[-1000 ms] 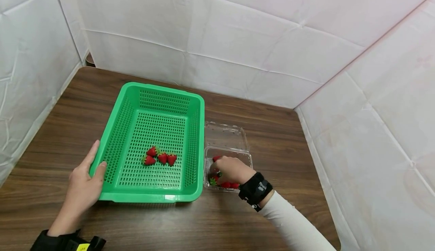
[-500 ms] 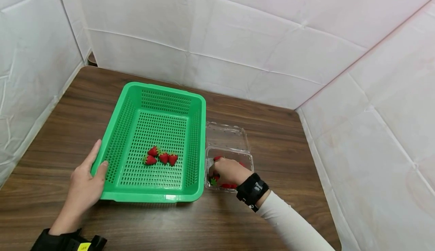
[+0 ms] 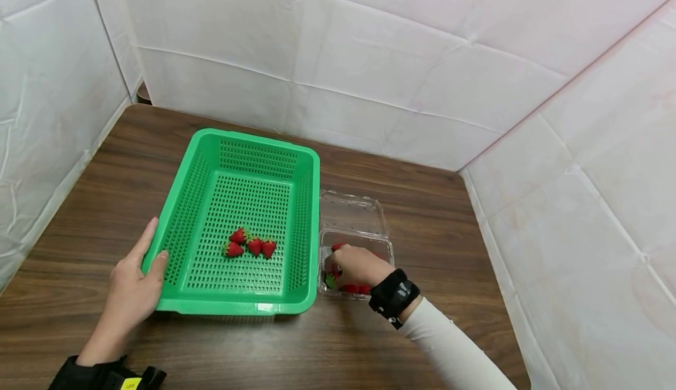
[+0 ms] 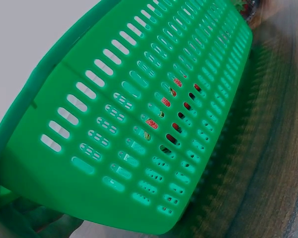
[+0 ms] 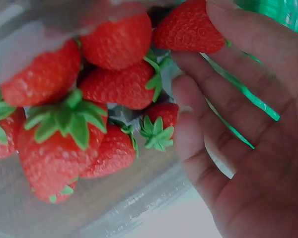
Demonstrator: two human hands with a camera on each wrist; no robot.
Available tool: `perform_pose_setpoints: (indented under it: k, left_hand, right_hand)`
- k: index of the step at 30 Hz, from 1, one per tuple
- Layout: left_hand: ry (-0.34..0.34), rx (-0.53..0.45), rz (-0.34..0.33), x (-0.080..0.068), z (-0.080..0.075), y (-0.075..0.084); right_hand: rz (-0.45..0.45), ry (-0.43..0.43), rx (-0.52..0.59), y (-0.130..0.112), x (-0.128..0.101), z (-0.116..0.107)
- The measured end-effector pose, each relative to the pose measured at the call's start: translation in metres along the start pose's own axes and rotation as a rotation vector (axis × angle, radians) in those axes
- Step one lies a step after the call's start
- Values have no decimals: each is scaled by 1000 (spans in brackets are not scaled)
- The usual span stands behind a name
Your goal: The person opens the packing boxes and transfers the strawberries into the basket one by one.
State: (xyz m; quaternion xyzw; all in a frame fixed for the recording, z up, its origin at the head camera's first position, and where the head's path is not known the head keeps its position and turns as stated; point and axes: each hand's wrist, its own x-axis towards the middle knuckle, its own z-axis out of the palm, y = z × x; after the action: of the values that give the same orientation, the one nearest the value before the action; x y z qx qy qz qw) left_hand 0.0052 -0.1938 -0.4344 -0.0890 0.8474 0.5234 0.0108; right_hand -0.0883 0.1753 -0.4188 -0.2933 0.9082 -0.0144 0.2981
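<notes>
My left hand (image 3: 132, 287) grips the left rim of a green perforated basket (image 3: 237, 307), thumb over the edge. In the left wrist view the slots of the basket wall (image 4: 109, 151) show red strawberries (image 4: 166, 101) inside. Several strawberries (image 3: 233, 249) with green leaves lie in the near half of the basket. My right hand (image 3: 361, 265) reaches down into a clear plastic clamshell box (image 3: 389, 252) at the basket's right. In the right wrist view its thumb and a finger pinch a strawberry (image 5: 188, 30), beside a pile of several more strawberries (image 5: 116, 87).
The clamshell's transparent lid (image 3: 351, 214) lies folded back behind the box. All stands on a dark wooden table (image 3: 422, 214), with white sheeting (image 3: 359, 73) along its back and sides.
Almost nothing has moved. My right hand stays in the box with only slight shifts, and my left hand keeps its hold on the basket rim.
</notes>
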Motion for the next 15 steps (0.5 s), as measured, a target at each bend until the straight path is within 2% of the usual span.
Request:
perform_pose_setpoints:
  k: [6,15]
  left_hand:
    - [-2,-2,-3,1,1,-1]
    - [3,-5,-4,1,1,-1]
  right_hand:
    - [-33,61,30,3,-4,-10]
    - [-79,147,73,-2,-19,-40]
